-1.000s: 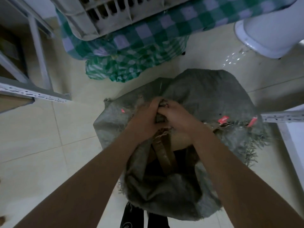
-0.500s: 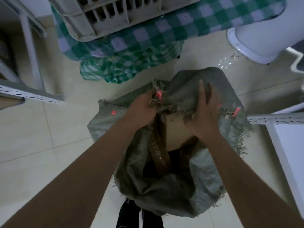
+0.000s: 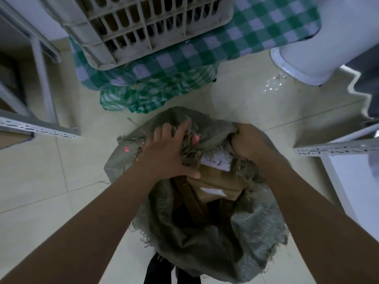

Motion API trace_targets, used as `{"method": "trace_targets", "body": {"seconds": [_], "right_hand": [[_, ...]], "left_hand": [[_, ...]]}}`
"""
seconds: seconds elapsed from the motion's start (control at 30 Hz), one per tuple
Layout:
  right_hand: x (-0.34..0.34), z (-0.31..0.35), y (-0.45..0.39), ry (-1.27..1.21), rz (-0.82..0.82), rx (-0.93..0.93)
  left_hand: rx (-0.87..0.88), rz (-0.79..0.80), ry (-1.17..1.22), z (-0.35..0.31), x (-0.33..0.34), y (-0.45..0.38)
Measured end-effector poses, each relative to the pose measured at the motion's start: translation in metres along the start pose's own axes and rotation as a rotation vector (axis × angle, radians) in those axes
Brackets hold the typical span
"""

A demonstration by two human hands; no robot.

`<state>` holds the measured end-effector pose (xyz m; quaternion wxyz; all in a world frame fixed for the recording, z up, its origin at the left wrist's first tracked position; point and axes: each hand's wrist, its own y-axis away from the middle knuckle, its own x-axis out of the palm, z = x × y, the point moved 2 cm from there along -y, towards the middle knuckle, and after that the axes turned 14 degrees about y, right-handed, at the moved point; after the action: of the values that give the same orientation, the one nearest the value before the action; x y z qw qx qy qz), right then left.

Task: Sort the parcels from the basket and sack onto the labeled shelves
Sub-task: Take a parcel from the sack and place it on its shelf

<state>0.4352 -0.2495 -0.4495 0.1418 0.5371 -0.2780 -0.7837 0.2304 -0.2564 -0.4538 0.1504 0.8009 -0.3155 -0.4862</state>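
Far left: shelf rail [image 3: 39, 129], perforated, cut off by the frame edge; what sits behind it is too dark to make out.

Top centre: basket [image 3: 143, 31] on a checked cloth [image 3: 235, 44]; its top is out of frame, and brown shapes behind the slats cannot be identified.

Centre, on the tiled floor [image 3: 41, 181]: grey sack [image 3: 205, 242], mouth open, frayed edge.

Left hand [image 3: 166, 154]: fingers spread, lying on the sack's far rim, thumb down on the parcel [image 3: 217, 185]. Fingertips partly lost in the fraying.

The parcel is inside the sack mouth, brown, with a white label; its far end is hidden under the rim, and the label print is unreadable. A brown strap [image 3: 192, 201] runs down into the dark interior, lower end not visible.

Right hand [image 3: 250, 142]: fingers curled, gripping a bunch of sack rim; fingertips hidden in the cloth.

Right: second shelf rail [image 3: 332, 149], cut off. White rounded object [image 3: 303, 58] top right, only partly in frame, unidentified.
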Motion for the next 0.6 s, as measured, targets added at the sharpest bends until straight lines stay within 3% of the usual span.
{"method": "trace_targets", "body": {"seconds": [0.07,0.13,0.27,0.33,0.47,0.53,0.6], "right_hand": [[-0.003,0.002,0.016,-0.093,0.163,0.035],[-0.005,0.001,0.029,-0.242,0.275,0.093],[-0.005,-0.008,0.036,-0.432,0.381,0.188],[-0.003,-0.015,0.029,-0.335,0.357,0.142],[0.008,-0.05,0.003,0.238,0.106,-0.007],[0.02,-0.067,-0.003,0.375,0.152,0.049],[0.03,-0.069,0.001,0.248,0.285,0.053]], "left_hand": [[0.023,0.097,-0.006,-0.007,0.02,-0.006],[0.0,0.226,0.159,-0.008,0.045,-0.018],[0.004,0.224,0.697,-0.02,0.07,-0.033],[0.015,0.228,0.746,-0.025,0.073,-0.038],[0.038,0.337,0.636,-0.03,0.071,-0.039],[0.016,0.338,0.548,-0.028,0.071,-0.039],[-0.035,0.321,0.471,-0.026,0.069,-0.042]]}}
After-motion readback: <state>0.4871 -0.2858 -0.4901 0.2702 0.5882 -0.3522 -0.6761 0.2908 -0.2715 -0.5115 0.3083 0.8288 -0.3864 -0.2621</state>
